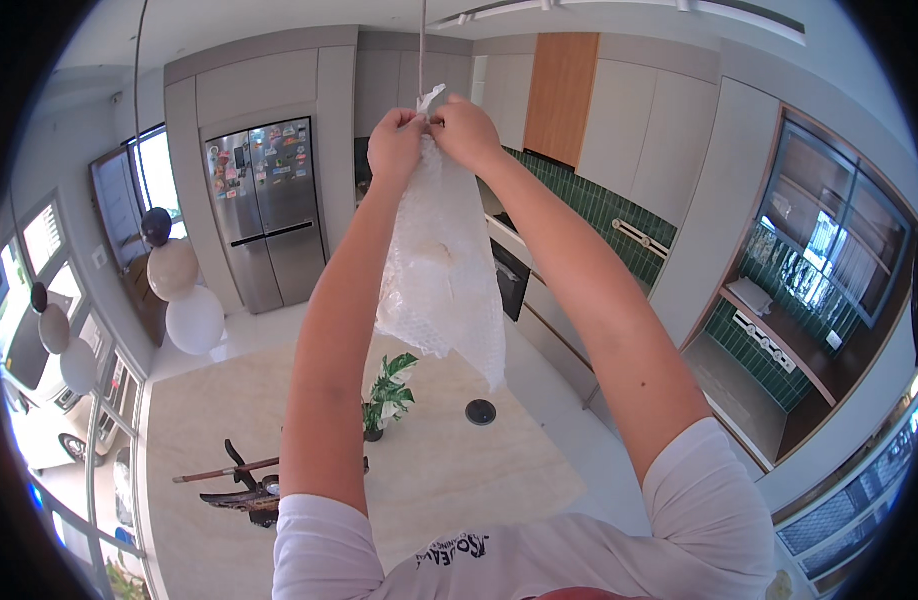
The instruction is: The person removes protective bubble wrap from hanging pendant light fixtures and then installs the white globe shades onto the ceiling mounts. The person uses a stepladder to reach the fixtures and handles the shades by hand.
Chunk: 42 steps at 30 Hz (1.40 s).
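Note:
Both my arms reach up and forward to a sheet of clear bubble wrap (441, 270) that hangs long and loose from a thin ceiling cord (423, 50). My left hand (393, 146) is closed, with thumb and fingers pinching the gathered top of the wrap beside the cord. My right hand (466, 134) grips the same bunched top from the other side, its fingertips close to the left ones. A crumpled white end sticks up above the hands. Whatever the wrap surrounds is hidden. Its lower edge flares out, pointed at the right, over the table.
Below lies a beige stone-look table (459, 480) bearing a potted plant (387, 395), a black round disc (480, 411) and a dark ornament with a stick (249, 490). A pendant lamp of stacked balls (173, 268) hangs left. Beyond stand a steel fridge (269, 210) and cabinets (639, 130).

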Motion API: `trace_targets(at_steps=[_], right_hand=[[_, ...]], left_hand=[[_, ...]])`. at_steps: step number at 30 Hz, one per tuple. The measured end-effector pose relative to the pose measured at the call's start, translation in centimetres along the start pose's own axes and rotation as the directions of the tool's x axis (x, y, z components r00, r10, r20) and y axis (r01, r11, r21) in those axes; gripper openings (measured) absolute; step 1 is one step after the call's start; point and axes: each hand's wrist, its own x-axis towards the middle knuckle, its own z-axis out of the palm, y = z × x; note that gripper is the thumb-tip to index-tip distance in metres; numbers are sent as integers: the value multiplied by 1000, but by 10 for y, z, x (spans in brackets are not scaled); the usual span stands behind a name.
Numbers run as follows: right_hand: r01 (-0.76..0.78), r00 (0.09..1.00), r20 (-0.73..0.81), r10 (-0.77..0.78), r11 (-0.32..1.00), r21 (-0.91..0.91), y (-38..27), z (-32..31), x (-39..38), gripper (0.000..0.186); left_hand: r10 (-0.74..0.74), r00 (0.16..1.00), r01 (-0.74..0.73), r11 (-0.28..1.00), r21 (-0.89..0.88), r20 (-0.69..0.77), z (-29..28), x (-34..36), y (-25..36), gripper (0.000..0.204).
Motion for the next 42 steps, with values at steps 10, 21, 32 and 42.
trace_targets(at_steps=[10,21,32,42], right_hand=[[110,993,-26,-111,993,-38,2,-2,5,10],[90,995,-57,-87,995,39,-2,-16,-7,10],[286,945,-138,-297,953,-97,-16,-9,-1,6],[221,969,-127,-211,973,74,-5,-6,-8,9]], left_hand=[[-30,999,31,997,75,-19,-1,6,9,22],[-92,996,91,992,-83,-14,1,25,0,25],[-71,997,65,982,177,30,-15,19,20,26],[-126,988,141,972,190,-92,6,36,2,28]])
